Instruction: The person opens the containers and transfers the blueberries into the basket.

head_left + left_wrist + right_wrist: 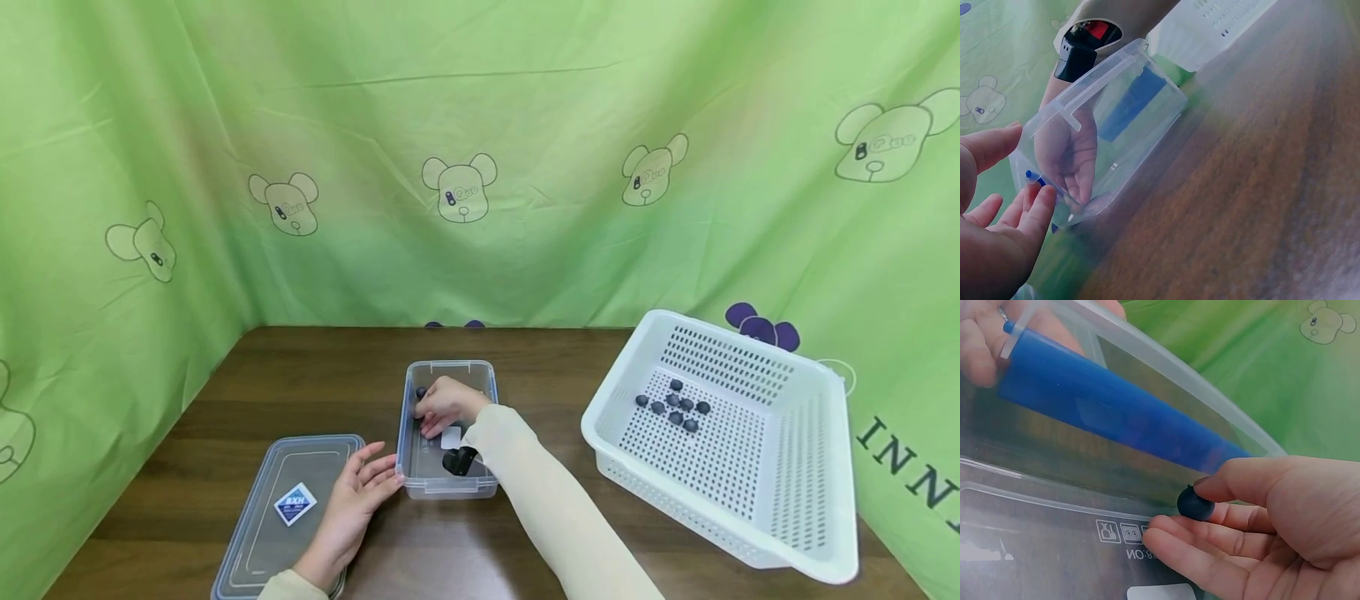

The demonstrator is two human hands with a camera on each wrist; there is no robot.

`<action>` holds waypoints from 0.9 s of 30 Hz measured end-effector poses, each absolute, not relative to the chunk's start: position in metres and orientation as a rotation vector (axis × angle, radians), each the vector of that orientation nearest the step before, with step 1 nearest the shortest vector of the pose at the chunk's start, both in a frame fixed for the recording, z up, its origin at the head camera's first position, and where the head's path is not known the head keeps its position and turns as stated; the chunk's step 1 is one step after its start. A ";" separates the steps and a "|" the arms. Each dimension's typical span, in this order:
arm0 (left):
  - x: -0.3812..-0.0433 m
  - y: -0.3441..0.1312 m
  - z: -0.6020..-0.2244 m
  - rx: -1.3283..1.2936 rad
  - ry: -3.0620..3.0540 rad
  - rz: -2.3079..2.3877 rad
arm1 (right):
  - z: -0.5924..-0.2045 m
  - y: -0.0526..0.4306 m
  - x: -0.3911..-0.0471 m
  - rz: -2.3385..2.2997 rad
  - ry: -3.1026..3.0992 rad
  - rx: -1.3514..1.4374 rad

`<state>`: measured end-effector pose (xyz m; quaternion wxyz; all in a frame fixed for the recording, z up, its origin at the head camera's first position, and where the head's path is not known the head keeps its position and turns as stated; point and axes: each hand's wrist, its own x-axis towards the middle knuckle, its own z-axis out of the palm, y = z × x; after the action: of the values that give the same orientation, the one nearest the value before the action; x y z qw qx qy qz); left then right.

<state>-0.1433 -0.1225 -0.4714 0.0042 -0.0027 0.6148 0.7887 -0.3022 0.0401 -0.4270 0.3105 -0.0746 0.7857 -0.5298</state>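
Inside a clear plastic box (450, 489), my right hand (450, 404) pinches a blueberry (1195, 503) between thumb and fingers, as the right wrist view shows. Another dark berry (421, 392) is visible in the box near that hand. My left hand (360, 497) rests its fingertips against the box's near left corner, its fingers loosely bent. In the left wrist view, the right hand shows through the box's transparent wall, and the left thumb and fingers lie beside the corner.
To the left, a clear lid (273, 533) with a blue rim lies partly under the left forearm. A white perforated basket (720, 533) on the right contains several blueberries (676, 417). The wooden table (315, 367) ends at a green curtain (540, 250).
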 end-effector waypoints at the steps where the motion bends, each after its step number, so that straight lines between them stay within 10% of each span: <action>1: -0.143 -0.123 -0.471 -0.008 1.928 2.470 | -0.427 0.040 -0.302 -1.398 2.076 -0.196; 27: -0.142 -0.123 -0.468 -0.008 1.956 2.445 | -0.364 0.087 -0.311 -1.687 2.052 -0.228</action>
<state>-0.1419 -0.1230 -0.4685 0.0055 -0.0026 0.6247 0.7808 -0.3109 0.0875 -0.3640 0.2358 -0.0831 0.7479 -0.6149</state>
